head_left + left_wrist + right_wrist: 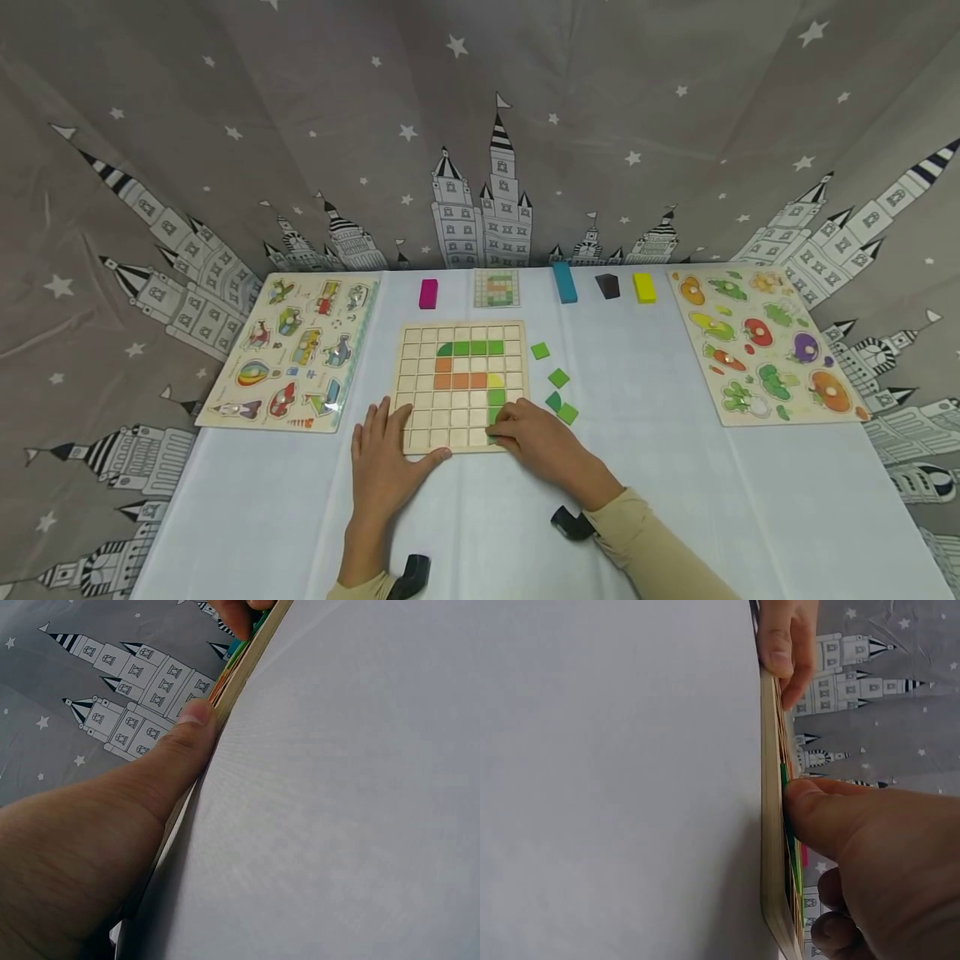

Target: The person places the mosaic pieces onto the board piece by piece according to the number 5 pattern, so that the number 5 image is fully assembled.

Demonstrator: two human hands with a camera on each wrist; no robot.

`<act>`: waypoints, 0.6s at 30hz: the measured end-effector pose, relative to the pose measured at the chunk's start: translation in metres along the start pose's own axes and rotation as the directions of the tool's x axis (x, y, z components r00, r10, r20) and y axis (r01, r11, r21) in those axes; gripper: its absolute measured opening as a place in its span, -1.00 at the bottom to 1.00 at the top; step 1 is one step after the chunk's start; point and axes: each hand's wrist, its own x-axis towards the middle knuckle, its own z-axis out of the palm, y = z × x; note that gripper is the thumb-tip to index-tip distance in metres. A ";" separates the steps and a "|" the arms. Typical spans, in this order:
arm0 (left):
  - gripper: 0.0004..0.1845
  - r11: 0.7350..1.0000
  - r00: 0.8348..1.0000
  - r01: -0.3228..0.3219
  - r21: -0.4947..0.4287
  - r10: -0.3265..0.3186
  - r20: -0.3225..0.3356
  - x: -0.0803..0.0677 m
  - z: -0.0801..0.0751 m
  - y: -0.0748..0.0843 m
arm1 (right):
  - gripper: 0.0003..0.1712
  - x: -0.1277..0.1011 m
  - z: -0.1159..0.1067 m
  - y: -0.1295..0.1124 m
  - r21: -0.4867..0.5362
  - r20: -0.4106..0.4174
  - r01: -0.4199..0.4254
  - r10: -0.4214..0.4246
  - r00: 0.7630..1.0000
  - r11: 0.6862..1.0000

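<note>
The green tile [494, 432] sits at the near right corner of the wooden grid board [461, 387], in the bottom row under a short column of green and yellow tiles, and it lies directly beneath the fingertips of the right hand [534, 440], which comes in from the right and near side so that the tile is just ahead and to the left of its knuckles. In the right wrist view the fingers [817, 814] press flat against the green edge showing at the board's top face; they lie close together and bear down on the tile rather than closing round it. The left hand [386, 457] lies on the near left corner of the board with fingers spread and straight, thumb against the near edge, steadying it; the left wrist view shows that thumb [187, 731] pushed up to the board's rim. The right hand is plainly the nearer to the tile, and the board's filled cells, a green row above orange ones, run away from it toward the far side. Just beside the board on the right lie four loose green tiles [558, 377] on the white tablecloth [675, 500]. Farther back stand a pink block [428, 293], a pattern card [497, 288], a blue block [564, 282], a dark block [607, 286] and a yellow block [643, 287]. A vehicle puzzle [296, 350] lies at the left, a vegetable puzzle [765, 342] at the right
</note>
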 end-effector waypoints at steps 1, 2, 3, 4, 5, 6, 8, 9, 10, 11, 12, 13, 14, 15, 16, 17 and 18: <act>0.11 1.000 1.000 0.001 0.001 -0.001 0.000 0.000 0.000 0.000 | -0.79 0.000 0.000 0.000 0.003 -0.001 -0.002 0.002 1.000 1.000; 0.11 1.000 1.000 0.003 0.001 -0.003 0.000 0.000 0.000 0.000 | -0.79 0.000 0.000 0.000 0.008 -0.001 -0.004 0.004 1.000 1.000; 0.11 1.000 1.000 0.003 0.001 -0.003 -0.001 0.000 0.000 0.000 | -0.79 0.000 0.001 0.000 0.010 0.001 -0.006 0.006 1.000 1.000; 0.11 1.000 1.000 0.003 0.004 -0.003 0.000 0.000 0.000 0.000 | -0.79 0.000 0.001 0.001 0.013 0.003 -0.013 0.013 1.000 1.000; 0.11 1.000 1.000 0.003 0.004 -0.003 -0.001 0.000 0.000 0.000 | -0.79 0.000 0.001 0.001 0.017 0.006 -0.023 0.023 1.000 1.000; 0.11 1.000 1.000 0.002 0.004 -0.002 -0.001 0.000 0.000 0.000 | -0.78 -0.001 0.001 0.003 0.021 0.008 -0.031 0.031 1.000 0.999; 0.11 1.000 1.000 0.001 0.002 -0.001 -0.002 0.000 0.000 0.000 | -0.77 -0.003 0.000 0.006 0.043 -0.003 -0.053 0.054 0.999 0.998; 0.11 1.000 1.000 0.000 0.000 0.000 -0.003 0.000 0.000 0.000 | -0.76 -0.005 -0.001 0.008 0.054 -0.013 -0.068 0.069 0.998 0.996; 0.11 1.000 1.000 0.000 -0.001 0.000 -0.004 0.000 0.000 0.000 | -0.76 -0.007 -0.002 0.010 0.068 -0.035 -0.080 0.082 0.996 0.995; 0.11 1.000 1.000 -0.001 -0.004 0.001 -0.005 0.000 0.000 0.001 | -0.75 -0.009 -0.003 0.013 0.072 -0.058 -0.091 0.096 0.994 0.993; 0.11 1.000 1.000 -0.001 -0.005 0.001 -0.006 0.000 0.000 0.001 | -0.73 -0.012 -0.005 0.017 0.079 -0.085 -0.104 0.111 0.990 0.991; 0.11 1.000 1.000 -0.001 -0.006 0.001 -0.007 0.000 0.000 0.001 | -0.72 -0.015 -0.007 0.020 0.091 -0.111 -0.122 0.132 0.985 0.988; 0.11 1.000 1.000 -0.001 -0.006 0.001 -0.008 0.000 0.000 0.001 | -0.70 -0.019 -0.009 0.024 0.096 -0.132 -0.142 0.154 0.979 0.985; 0.11 1.000 1.000 0.000 -0.005 0.000 -0.009 0.000 0.000 0.001 | -0.68 -0.022 -0.010 0.029 0.098 -0.151 -0.164 0.178 0.972 0.982; 0.11 1.000 1.000 0.000 -0.004 0.000 -0.008 0.000 0.000 0.001 | -0.65 -0.026 -0.012 0.034 0.100 -0.164 -0.189 0.203 0.965 0.977; 0.11 1.000 1.000 0.001 -0.003 -0.001 -0.008 0.000 0.000 0.001 | -0.63 -0.030 -0.013 0.039 0.102 -0.167 -0.220 0.235 0.957 0.970; 0.11 1.000 1.000 0.002 -0.002 -0.002 -0.007 0.000 0.000 0.000 | -0.62 -0.034 -0.014 0.043 0.113 -0.169 -0.252 0.268 0.948 0.961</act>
